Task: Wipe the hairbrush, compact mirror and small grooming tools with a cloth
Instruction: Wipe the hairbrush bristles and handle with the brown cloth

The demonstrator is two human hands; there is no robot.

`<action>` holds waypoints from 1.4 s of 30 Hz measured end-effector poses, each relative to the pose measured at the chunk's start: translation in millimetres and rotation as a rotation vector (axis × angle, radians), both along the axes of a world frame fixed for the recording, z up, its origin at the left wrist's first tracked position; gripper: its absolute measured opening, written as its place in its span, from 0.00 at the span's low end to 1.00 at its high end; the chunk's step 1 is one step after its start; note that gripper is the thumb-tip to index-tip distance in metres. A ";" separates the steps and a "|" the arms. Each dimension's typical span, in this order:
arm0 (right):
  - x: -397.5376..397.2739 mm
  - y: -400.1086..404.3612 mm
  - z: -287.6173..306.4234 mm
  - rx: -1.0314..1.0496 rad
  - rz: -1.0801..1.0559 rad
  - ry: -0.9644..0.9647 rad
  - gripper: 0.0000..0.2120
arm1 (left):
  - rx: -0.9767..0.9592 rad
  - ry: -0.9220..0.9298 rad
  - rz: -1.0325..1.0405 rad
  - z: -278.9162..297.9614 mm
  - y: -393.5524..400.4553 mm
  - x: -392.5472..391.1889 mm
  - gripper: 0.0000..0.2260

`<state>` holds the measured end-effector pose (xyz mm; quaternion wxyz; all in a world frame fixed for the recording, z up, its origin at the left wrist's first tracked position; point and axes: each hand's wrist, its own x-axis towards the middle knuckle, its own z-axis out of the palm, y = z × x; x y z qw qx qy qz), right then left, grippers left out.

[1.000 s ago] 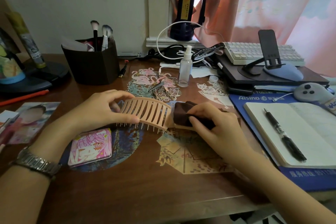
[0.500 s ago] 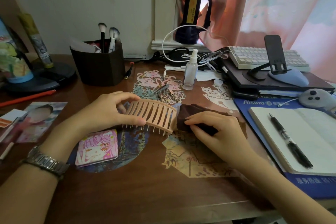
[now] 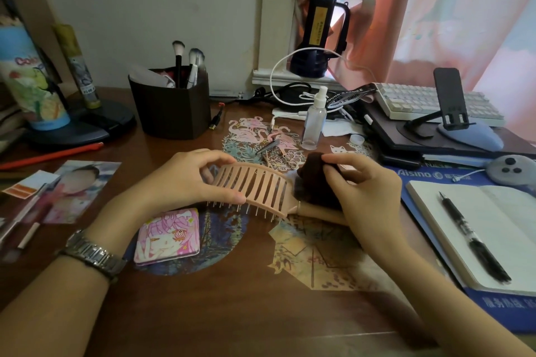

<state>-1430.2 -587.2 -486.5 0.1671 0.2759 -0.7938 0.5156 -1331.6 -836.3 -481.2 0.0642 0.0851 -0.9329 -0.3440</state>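
— What lies nearest, below the grip?

— The compact mirror [image 3: 167, 237], pink with a cartoon face, flat on the desk [image 3: 232, 313] just under the left hand [image 3: 185, 180].

— And the grip itself?

— The left hand pinches the vented head of the hairbrush [image 3: 255, 187], thumb on the near edge, fingers over the far edge, bristles pointing down. The right hand [image 3: 365, 191] clutches a bunched dark brown cloth [image 3: 313, 182] against the brush's neck, covering the start of the handle.

— To the right of it?

— An open notebook [image 3: 493, 229] with a black pen [image 3: 472, 238] lying on it.

— Beyond the hands?

— Small metal tools [image 3: 268, 148] on a flamingo cut-out, a clear spray bottle [image 3: 314, 122] just past them, then a dark brush holder [image 3: 171, 107] to the far left and a keyboard [image 3: 420, 101] to the far right.
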 end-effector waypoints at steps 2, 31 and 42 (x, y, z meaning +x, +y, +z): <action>-3.7 -5.2 4.0 -0.037 -0.036 -0.035 0.09 | 0.007 -0.003 0.006 0.5 1.3 0.2 0.34; -9.7 28.9 4.9 0.393 0.580 0.049 0.19 | 0.136 -0.035 -0.059 -0.7 25.5 -1.8 0.32; -13.8 35.0 -10.9 0.496 0.700 0.066 0.19 | 0.174 -0.064 -0.065 -3.8 25.9 -4.8 0.31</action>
